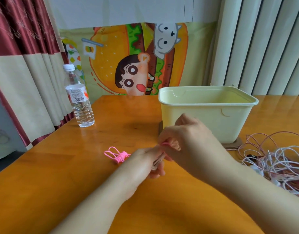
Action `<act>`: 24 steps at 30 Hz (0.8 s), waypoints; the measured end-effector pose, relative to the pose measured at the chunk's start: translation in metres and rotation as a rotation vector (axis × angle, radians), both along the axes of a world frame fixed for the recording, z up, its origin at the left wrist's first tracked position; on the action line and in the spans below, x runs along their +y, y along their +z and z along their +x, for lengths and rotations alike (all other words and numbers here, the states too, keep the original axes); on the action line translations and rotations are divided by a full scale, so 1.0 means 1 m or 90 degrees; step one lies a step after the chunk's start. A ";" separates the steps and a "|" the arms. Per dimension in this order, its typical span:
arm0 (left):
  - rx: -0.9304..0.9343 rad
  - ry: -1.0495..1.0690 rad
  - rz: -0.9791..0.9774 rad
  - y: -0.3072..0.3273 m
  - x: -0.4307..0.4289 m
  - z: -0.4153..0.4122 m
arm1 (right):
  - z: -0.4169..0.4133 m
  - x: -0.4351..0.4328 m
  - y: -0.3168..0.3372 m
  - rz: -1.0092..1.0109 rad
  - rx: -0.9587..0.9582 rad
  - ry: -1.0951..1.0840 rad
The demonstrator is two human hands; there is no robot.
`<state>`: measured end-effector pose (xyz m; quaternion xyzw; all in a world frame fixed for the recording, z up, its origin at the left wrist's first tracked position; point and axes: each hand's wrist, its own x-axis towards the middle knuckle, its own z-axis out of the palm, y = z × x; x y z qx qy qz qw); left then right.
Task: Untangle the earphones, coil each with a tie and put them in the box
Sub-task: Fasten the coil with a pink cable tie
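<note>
Bare left hand [144,160], bare right hand [189,137], forearms [94,208] bare, unsleeved

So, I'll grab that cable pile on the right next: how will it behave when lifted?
The pile looks floppy: thin cords in loose loops, so it would likely sag and trail. Loops cross, so pulling one probably drags others. Seemingly light, it may slide on the glossy table.

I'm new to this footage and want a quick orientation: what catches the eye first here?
At centre, the left hand grips a coiled earphone while the right hand pinches a pink tie at its top. Behind them stands the pale yellow box, and a tangle of pink and white earphones sprawls at the right edge. Left of the hands lie spare pink ties.
</note>
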<state>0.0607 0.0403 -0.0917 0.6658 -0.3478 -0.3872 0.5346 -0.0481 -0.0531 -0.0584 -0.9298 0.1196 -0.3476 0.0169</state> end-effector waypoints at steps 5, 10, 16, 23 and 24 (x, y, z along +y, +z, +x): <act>0.276 0.069 -0.078 0.003 0.001 0.001 | 0.002 0.001 -0.017 -0.077 -0.073 0.089; 0.391 0.124 -0.179 0.006 -0.003 0.001 | 0.004 0.006 -0.022 0.106 -0.138 0.139; 0.460 0.107 -0.298 0.013 -0.001 0.001 | 0.006 0.007 -0.013 0.667 -0.203 0.247; 0.521 -0.040 -0.315 0.013 0.005 0.011 | 0.000 -0.009 0.004 0.654 -0.160 0.250; 0.530 -0.080 -0.316 0.012 0.006 0.013 | -0.001 -0.012 0.005 0.645 -0.148 0.255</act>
